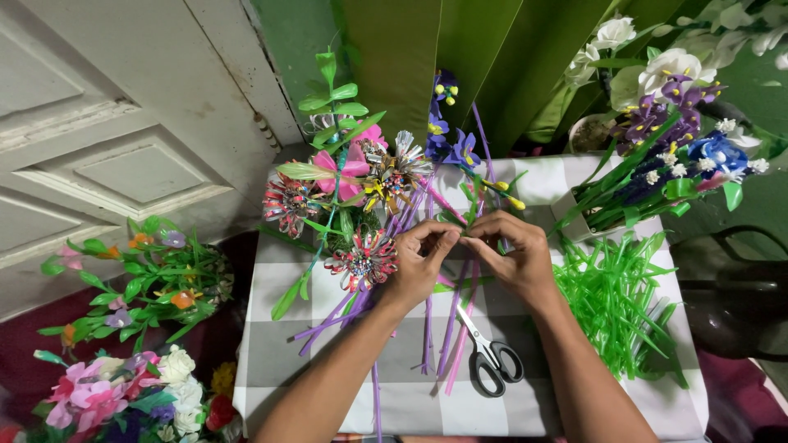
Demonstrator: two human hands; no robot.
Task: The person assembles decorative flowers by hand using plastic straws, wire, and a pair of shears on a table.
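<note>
Head view: left hand (420,261) and right hand (515,256) both pinch a thin green stem (469,215) above the checked surface (410,402); light, bendy, best held near the tip. Scissors (490,358) nearby.

Small table (271,361) draped in a grey-and-white checked cloth (525,414), set against a green wall and a white panelled door. Both hands meet at a pinch over the middle of the cloth. Directly below that pinch, toward the near edge: black-handled scissors (490,357), blades pointing up at the pinch. Running under the pinch and fanning down-left: loose purple and pink strips (450,336). Left of the pinch: a bunch of handmade flowers (361,261) with foil-like petals and green leaves, lying partly on the cloth. Right of the pinch: a heap of cut green leaf pieces (616,303), spread to the cloth's right edge.
</note>
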